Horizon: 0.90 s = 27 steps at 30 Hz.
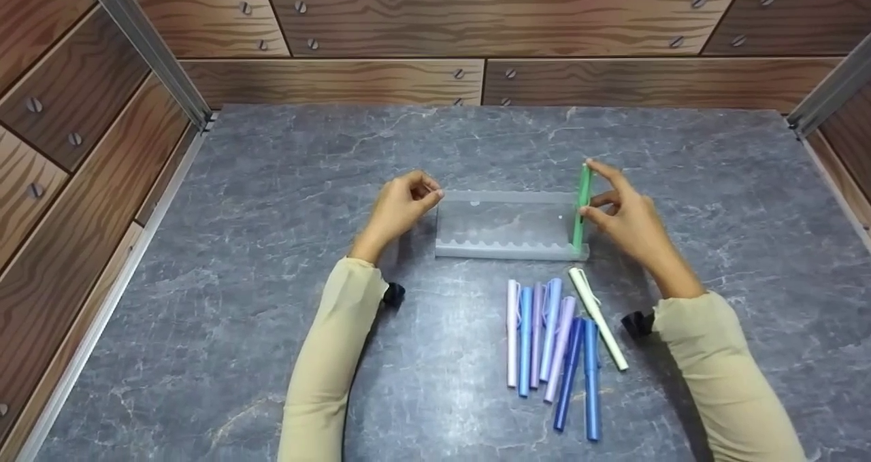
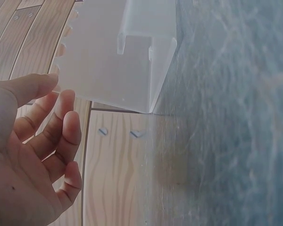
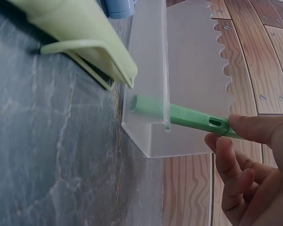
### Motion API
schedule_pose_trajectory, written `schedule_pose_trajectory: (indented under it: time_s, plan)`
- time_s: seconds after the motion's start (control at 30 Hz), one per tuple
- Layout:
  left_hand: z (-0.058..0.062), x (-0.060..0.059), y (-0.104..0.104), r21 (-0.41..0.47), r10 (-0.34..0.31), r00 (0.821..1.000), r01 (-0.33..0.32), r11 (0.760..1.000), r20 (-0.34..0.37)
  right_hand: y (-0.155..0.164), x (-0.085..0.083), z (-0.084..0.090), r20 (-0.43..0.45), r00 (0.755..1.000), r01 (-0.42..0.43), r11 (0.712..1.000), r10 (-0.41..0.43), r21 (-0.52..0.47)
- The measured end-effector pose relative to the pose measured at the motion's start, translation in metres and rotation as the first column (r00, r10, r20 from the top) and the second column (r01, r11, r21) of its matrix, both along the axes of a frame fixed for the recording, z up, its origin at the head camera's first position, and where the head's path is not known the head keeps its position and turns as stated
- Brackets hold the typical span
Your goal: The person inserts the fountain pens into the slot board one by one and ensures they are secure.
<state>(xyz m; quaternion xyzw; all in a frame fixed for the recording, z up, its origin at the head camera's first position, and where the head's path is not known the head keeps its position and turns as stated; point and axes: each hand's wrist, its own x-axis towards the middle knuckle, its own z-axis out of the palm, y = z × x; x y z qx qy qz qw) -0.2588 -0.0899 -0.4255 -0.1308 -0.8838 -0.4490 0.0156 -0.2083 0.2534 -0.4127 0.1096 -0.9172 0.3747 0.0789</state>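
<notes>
Pens [image 1: 554,343] on grey marble table [image 1: 272,244] | right hand [image 1: 629,220] grip pinches green pen [image 1: 582,207] (left hand [image 1: 398,210] loose) | wood-plank walls

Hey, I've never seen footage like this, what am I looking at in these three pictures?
A person is working with bare hands; no machine is involved. The wide picture comes from a camera on their head, the other two from cameras on each wrist. On a grey marble-look table stands a frosted plastic pen holder with scalloped edges. The right hand pinches a green pen sitting at the holder's right end. The left hand is at the holder's left end, holding nothing. Nearer the person lie loose pens in white, blue, lilac and pale green.
</notes>
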Motion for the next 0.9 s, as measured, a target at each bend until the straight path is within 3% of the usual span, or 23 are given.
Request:
schedule_pose_trajectory:
  time_s: [0.2,0.53,0.73,0.9]
  plan:
    - [0.003,-0.002,0.003,-0.008,-0.006,1.0,0.005,1.0,-0.012,0.003,0.006,0.01,-0.022,1.0,0.007,0.999,-0.006,0.05]
    - [0.0,0.0,0.0,0.0,0.008,1.0,-0.008,1.0,-0.006,0.005,0.026,0.019,-0.052,0.996,-0.065,0.991,0.072,0.12]
    - [0.0,0.0,0.0,0.003,0.002,1.0,-0.002,1.0,0.008,0.011,0.041,0.023,0.07,0.986,-0.154,0.985,0.148,0.078]
    - [-0.001,0.001,0.0,0.002,-0.003,1.0,0.003,1.0,-0.006,0.02,0.052,0.023,0.193,0.956,-0.237,0.97,0.222,0.054]
